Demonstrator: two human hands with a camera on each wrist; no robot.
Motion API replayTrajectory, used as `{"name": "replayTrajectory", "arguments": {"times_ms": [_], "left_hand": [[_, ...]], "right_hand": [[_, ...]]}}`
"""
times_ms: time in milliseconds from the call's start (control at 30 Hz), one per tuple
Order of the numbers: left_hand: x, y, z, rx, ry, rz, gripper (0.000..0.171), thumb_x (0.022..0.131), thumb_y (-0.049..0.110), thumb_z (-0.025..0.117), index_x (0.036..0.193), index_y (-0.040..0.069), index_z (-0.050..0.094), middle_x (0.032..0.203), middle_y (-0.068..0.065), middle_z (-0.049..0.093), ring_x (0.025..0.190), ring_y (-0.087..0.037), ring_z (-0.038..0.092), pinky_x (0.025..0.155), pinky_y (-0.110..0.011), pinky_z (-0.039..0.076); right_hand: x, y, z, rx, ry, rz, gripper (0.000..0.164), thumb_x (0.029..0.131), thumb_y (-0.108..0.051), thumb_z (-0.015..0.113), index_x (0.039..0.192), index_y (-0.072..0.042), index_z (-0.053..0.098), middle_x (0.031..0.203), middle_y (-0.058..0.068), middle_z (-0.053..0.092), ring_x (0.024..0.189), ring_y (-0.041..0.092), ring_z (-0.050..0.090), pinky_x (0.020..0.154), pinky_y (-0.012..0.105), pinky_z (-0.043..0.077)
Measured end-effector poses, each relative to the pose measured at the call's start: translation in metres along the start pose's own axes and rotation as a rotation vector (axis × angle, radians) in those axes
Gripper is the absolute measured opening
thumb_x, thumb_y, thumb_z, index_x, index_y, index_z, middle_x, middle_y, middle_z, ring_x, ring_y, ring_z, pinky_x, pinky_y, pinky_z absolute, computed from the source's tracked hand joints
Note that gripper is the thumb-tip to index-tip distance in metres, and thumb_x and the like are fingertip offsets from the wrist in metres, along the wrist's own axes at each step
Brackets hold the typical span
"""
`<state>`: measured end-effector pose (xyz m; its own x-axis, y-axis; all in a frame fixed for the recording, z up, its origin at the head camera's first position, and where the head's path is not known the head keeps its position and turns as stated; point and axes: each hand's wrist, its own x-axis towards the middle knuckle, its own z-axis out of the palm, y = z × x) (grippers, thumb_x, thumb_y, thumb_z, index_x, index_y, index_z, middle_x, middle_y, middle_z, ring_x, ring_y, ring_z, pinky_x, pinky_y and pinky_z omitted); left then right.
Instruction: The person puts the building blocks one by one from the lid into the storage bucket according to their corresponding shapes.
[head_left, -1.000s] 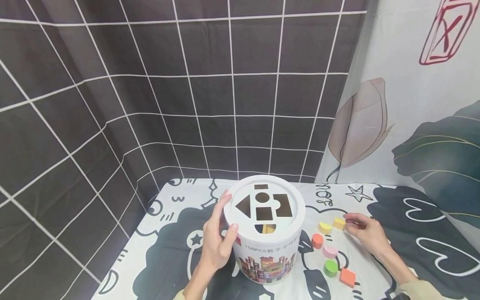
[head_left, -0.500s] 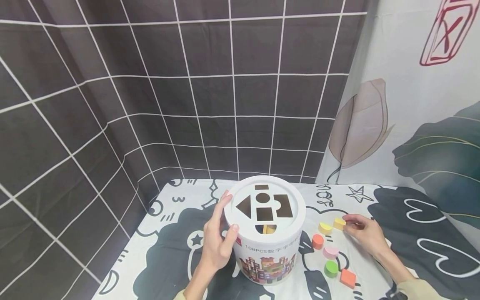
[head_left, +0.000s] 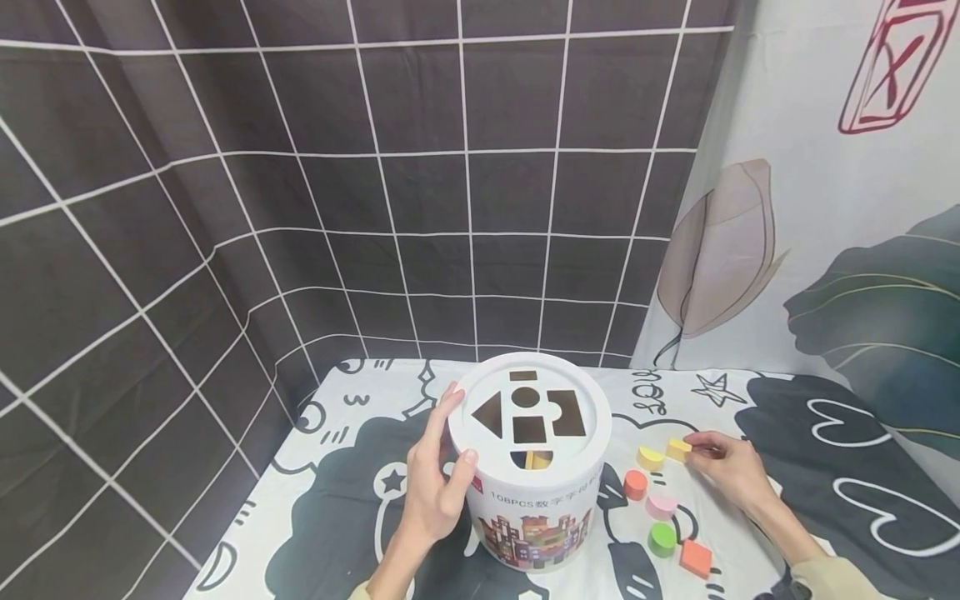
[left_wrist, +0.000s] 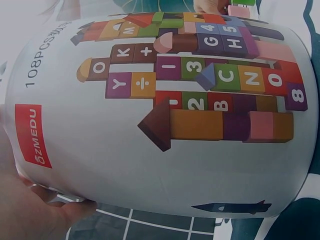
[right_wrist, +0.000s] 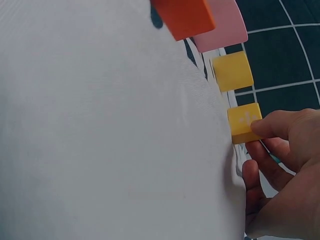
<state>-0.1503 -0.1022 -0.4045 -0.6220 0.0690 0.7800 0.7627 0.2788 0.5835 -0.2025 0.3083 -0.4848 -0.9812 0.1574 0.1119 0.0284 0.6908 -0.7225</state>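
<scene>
A white round bucket with printed toy-block buildings stands upright; its white lid has several shaped holes. Against its left side rests my left hand, thumb on the lid's rim and fingers stretched along the edge. In the left wrist view the bucket's printed wall fills most of the picture. On the right, my right hand pinches a yellow block at the cloth; the right wrist view shows a faint light mark on this yellow block. Beside it lies another yellow block with a curved side.
Below those are a red-orange cylinder, a pink block, a green cylinder and an orange-red square block. A patterned cloth covers the table. Dark grid curtain hangs behind.
Almost nothing moves. The right hand stays at the yellow block, its fingers shifting only slightly; the left hand and the bucket hold their place.
</scene>
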Motion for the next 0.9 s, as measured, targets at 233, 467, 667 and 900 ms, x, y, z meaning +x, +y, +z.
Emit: {"name": "replayTrajectory", "arguments": {"times_ms": [233, 467, 667, 900], "left_hand": [[0.002, 0.002, 0.000, -0.007, 0.008, 0.030, 0.062, 0.080, 0.007, 0.053, 0.141, -0.004, 0.048, 0.150, -0.022, 0.045, 0.128, -0.038, 0.053, 0.097, -0.045, 0.051], [0.003, 0.002, -0.001, -0.010, 0.011, 0.033, 0.062, 0.080, 0.006, 0.054, 0.141, -0.003, 0.048, 0.149, -0.023, 0.045, 0.127, -0.039, 0.053, 0.099, -0.040, 0.050], [0.000, -0.001, 0.000, -0.009, 0.007, 0.008, 0.062, 0.081, 0.009, 0.053, 0.141, -0.004, 0.048, 0.151, -0.020, 0.044, 0.130, -0.035, 0.051, 0.100, -0.040, 0.049], [0.000, -0.001, 0.001, -0.002, 0.008, 0.003, 0.062, 0.080, 0.010, 0.053, 0.140, -0.006, 0.048, 0.151, -0.021, 0.044, 0.131, -0.035, 0.050, 0.100, -0.042, 0.049]], "right_hand": [[0.000, -0.003, -0.003, -0.002, -0.013, 0.012, 0.031, 0.084, -0.006, 0.070, 0.110, 0.010, 0.067, 0.094, 0.016, 0.069, 0.086, 0.028, 0.062, 0.063, 0.024, 0.047], [0.001, -0.014, -0.010, 0.014, -0.028, 0.023, 0.032, 0.088, -0.007, 0.067, 0.115, 0.010, 0.064, 0.104, 0.025, 0.066, 0.094, 0.038, 0.061, 0.071, 0.038, 0.050], [0.002, -0.019, -0.015, 0.018, -0.026, 0.000, 0.031, 0.089, -0.008, 0.069, 0.114, 0.010, 0.065, 0.103, 0.024, 0.067, 0.093, 0.037, 0.062, 0.072, 0.037, 0.051], [0.003, -0.032, -0.023, 0.013, -0.012, -0.057, 0.029, 0.088, -0.006, 0.069, 0.112, 0.009, 0.066, 0.100, 0.021, 0.068, 0.089, 0.033, 0.063, 0.066, 0.030, 0.048]]}}
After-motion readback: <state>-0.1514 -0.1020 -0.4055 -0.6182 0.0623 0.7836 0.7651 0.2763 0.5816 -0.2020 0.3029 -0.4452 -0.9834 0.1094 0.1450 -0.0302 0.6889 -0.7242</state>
